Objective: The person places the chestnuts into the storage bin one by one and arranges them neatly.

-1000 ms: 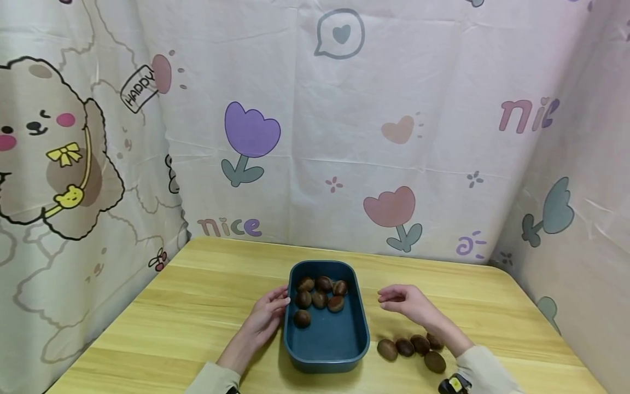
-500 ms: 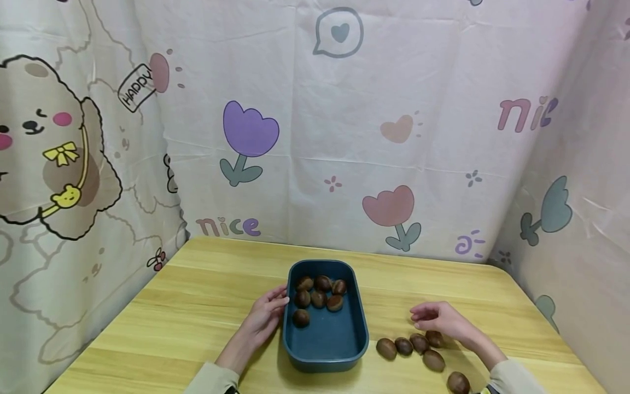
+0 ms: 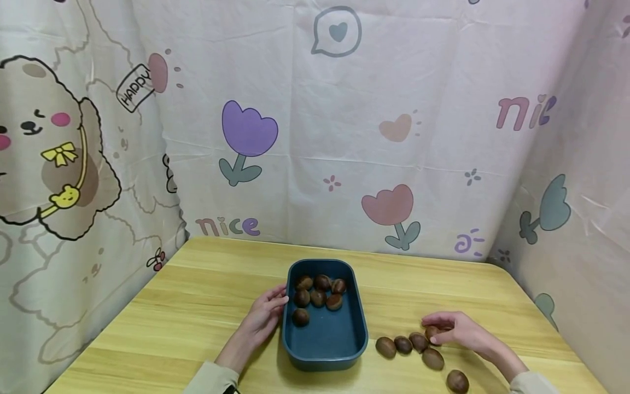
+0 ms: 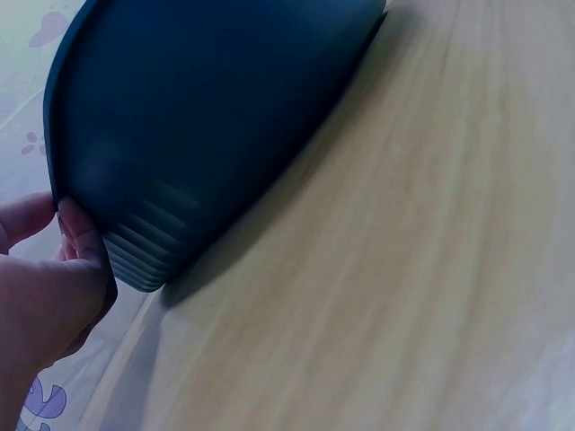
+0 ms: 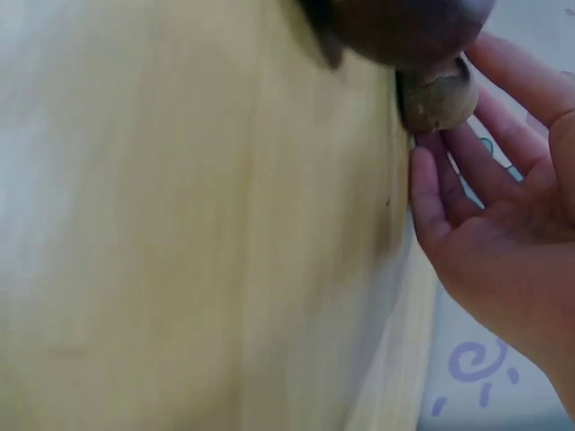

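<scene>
The dark blue box [image 3: 326, 335] stands on the table with several brown chestnuts [image 3: 318, 298] in its far part. Against its left wall rests my left hand [image 3: 263, 314], thumb tip at the rim; in the left wrist view the fingers [image 4: 83, 235] lie on the outer side. To the right of the box, my right hand [image 3: 460, 330] holds a chestnut [image 3: 432, 332] between thumb and fingers, at the end of a short row on the table. The right wrist view shows that chestnut [image 5: 438, 97] partly behind a nearer, darker one [image 5: 409, 27].
More chestnuts lie loose between box and right hand, among them one at the row's left end [image 3: 386, 347]. Another chestnut [image 3: 458, 381] sits near the right sleeve. A printed curtain [image 3: 325, 131] hangs behind the wooden table [image 3: 236, 262] and at both sides.
My right hand has moved from beside the box to the right and toward me, down to the row's end, and its fingers now surround a chestnut. The left hand stays at the box.
</scene>
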Action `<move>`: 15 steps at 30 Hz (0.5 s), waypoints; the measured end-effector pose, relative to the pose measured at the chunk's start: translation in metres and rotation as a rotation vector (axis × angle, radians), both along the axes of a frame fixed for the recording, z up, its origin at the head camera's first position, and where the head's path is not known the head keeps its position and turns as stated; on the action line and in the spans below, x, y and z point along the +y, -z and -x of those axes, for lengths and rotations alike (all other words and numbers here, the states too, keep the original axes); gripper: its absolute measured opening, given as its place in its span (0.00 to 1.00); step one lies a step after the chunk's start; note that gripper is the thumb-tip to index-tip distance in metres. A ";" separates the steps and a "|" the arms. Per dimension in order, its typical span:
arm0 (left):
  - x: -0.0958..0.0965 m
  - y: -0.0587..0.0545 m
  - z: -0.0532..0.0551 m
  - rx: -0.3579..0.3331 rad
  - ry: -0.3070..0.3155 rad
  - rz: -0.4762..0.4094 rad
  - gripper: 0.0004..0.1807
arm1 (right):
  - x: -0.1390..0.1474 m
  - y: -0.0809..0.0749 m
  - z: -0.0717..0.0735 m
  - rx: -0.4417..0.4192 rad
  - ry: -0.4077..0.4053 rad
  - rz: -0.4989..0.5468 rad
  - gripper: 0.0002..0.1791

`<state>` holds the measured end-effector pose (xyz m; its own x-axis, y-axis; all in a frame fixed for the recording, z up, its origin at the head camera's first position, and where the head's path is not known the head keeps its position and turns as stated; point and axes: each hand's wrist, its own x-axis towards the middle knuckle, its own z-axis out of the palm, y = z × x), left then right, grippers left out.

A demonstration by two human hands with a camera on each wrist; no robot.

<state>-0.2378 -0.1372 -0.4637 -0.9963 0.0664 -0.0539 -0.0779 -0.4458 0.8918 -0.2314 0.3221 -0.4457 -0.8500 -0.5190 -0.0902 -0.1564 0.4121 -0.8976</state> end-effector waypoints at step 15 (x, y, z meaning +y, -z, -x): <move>0.000 -0.002 0.000 -0.010 0.011 0.004 0.24 | 0.007 0.005 0.000 -0.011 -0.053 0.020 0.30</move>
